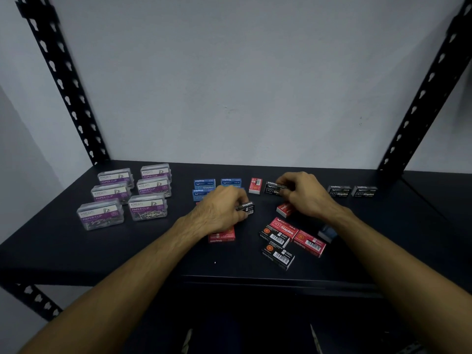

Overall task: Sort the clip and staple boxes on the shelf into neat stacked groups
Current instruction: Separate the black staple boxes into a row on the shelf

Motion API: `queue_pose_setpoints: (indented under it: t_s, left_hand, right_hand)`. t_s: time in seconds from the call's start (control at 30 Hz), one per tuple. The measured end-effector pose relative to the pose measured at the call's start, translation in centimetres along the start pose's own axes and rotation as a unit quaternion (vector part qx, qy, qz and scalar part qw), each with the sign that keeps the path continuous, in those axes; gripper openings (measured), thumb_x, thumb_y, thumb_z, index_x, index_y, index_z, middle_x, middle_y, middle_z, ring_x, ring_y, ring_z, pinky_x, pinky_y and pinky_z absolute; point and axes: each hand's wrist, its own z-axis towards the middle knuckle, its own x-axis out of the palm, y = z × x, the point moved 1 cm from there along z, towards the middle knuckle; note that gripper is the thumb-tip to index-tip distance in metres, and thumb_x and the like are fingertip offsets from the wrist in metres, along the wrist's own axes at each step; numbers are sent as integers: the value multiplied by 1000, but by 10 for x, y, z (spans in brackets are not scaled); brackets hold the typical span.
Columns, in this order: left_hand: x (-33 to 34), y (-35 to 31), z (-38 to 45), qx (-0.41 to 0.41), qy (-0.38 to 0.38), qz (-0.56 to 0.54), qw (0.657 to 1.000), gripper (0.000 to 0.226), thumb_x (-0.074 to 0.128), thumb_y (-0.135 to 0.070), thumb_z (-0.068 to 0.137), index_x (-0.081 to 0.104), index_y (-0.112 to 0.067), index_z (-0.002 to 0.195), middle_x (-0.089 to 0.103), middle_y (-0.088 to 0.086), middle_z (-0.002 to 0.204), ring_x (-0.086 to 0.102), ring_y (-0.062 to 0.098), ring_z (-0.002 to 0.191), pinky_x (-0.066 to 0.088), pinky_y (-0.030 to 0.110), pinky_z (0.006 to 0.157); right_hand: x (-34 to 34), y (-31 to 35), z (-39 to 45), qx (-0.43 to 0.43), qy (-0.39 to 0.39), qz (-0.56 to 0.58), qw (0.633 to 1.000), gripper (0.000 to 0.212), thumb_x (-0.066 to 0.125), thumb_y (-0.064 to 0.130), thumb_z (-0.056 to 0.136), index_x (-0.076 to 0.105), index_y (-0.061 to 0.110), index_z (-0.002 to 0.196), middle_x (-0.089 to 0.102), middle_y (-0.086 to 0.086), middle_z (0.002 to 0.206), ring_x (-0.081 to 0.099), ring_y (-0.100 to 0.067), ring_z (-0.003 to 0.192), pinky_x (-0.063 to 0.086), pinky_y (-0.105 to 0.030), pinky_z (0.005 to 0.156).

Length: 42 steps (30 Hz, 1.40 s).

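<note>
My left hand (pixel 219 208) grips a black staple box (pixel 246 208) just above the dark shelf (pixel 143 249). My right hand (pixel 304 194) holds another black staple box (pixel 272 189) near the back. Several clear paper clip boxes (pixel 125 198) with purple labels stand in stacked pairs at the left. Blue staple boxes (pixel 204 186) sit behind my left hand. A red box (pixel 255 185) stands upright between them and my right hand. Loose red and black staple boxes (pixel 288 237) lie in front. Two black boxes (pixel 352 191) stand at the right.
Black perforated shelf posts rise at the back left (pixel 66 85) and back right (pixel 424 93) against a pale wall. A blue box (pixel 328 233) lies beside my right forearm. A red box (pixel 221 237) lies partly under my left wrist. The shelf's front edge (pixel 255 278) is near me.
</note>
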Motion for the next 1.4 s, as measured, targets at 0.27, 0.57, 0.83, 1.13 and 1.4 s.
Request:
queue_pose_setpoints:
  t_s: [0.27,0.57,0.83,1.13,1.4]
  left_hand:
    - [-6,-35,22,63,-13,-53,997,18,70,-30,88,70,-23,104,67,-10,90,60,6,81,45,24,71]
    - [21,-102,60,126,35,-54,990,19,67,-27,90,70,-23,109,68,-11,94,61,4,85,42,19,69]
    - [61,-140,94,134,61,-29,989,14,73,-27,85,70,-22,98,66,-6,90,62,10,84,53,33,79]
    - [75,-150,105,174,-13,56,983,17,69,-29,87,66,-25,103,65,-6,101,61,15,92,43,29,72]
    - [71,-145,104,218,42,54,974,24,70,-34,87,68,-25,109,55,-13,96,53,6,85,43,26,74]
  right_hand:
    - [-39,-23,-29,30,-45,-4,999,15,63,18,94,69,23,107,68,9,98,61,-7,92,43,-19,70]
    - [-89,-80,-82,102,-76,-17,992,19,66,17,91,71,25,107,70,7,100,64,-9,94,50,-26,87]
    - [-98,-117,-99,132,-71,-46,988,16,65,15,91,72,21,104,70,4,98,64,-11,91,46,-24,78]
    - [-95,-136,-98,134,-76,-40,987,17,65,16,92,72,21,107,70,3,100,64,-12,93,46,-23,79]
    - [-93,-138,-99,130,-81,-33,988,17,65,17,93,71,20,109,67,4,103,60,-10,93,42,-23,79]
